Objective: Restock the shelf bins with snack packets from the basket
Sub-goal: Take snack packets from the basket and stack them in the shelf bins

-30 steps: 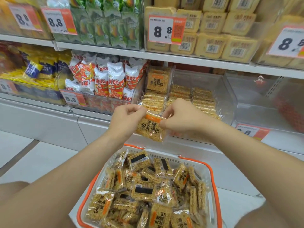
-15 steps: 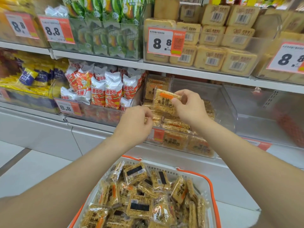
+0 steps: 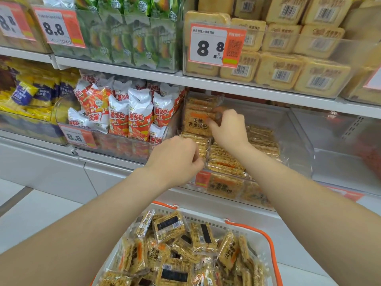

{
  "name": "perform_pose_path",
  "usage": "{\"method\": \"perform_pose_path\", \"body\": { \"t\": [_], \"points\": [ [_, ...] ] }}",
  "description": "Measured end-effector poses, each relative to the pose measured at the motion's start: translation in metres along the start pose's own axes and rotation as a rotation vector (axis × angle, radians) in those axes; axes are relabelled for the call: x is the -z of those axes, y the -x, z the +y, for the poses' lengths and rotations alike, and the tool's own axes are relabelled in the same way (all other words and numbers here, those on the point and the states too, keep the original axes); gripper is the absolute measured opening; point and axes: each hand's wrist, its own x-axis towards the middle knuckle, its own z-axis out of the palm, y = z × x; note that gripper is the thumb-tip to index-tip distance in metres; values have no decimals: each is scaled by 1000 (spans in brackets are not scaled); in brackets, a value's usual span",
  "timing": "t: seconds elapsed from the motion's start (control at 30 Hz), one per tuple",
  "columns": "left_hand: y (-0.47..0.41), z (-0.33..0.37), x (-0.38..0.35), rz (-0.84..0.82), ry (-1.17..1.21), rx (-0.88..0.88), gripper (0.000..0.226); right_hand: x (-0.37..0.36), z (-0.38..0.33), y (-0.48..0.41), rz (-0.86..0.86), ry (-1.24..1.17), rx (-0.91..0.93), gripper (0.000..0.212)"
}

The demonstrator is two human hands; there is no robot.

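Note:
A white basket with an orange rim (image 3: 266, 238) sits low in front of me, full of clear-wrapped golden rice-cracker packets (image 3: 171, 226). Above it, a clear shelf bin (image 3: 299, 141) holds rows of the same packets. My right hand (image 3: 228, 129) is inside the bin, fingers pinched on one upright packet (image 3: 195, 124) at the bin's left back. My left hand (image 3: 177, 159) hovers at the bin's front left, fingers curled against the packets lying there; I cannot see anything gripped in it.
Red-and-white snack bags (image 3: 127, 114) fill the bin to the left. A clear bin (image 3: 340, 151) stands to the right. The upper shelf holds green packets (image 3: 134, 38) and yellow cake packs (image 3: 284, 65) behind 8.8 price tags (image 3: 214, 46). White floor lies at left.
My right hand has carried the packet up from above the basket and deeper into the bin, standing it at the back left. My left hand let go and followed to the bin's front.

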Motion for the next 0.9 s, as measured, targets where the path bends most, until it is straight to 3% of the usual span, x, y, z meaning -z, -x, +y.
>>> {"method": "perform_pose_path", "body": {
  "t": [0.23,0.33,0.47,0.77,0.9],
  "points": [
    [-7,2,-1,-24,-26,16,27,-5,-3,1,102,5,28,50],
    [-7,1,-2,-20,-18,12,26,-3,-3,7,28,184,192,32],
    [-5,-1,-1,-23,-10,-1,27,-5,7,15,-115,428,339,48],
    [2,-4,1,16,28,-45,22,11,1,24,-249,220,123,59],
    [11,-2,7,107,-26,-68,15,28,-8,47,-145,297,272,37]
  ]
}}
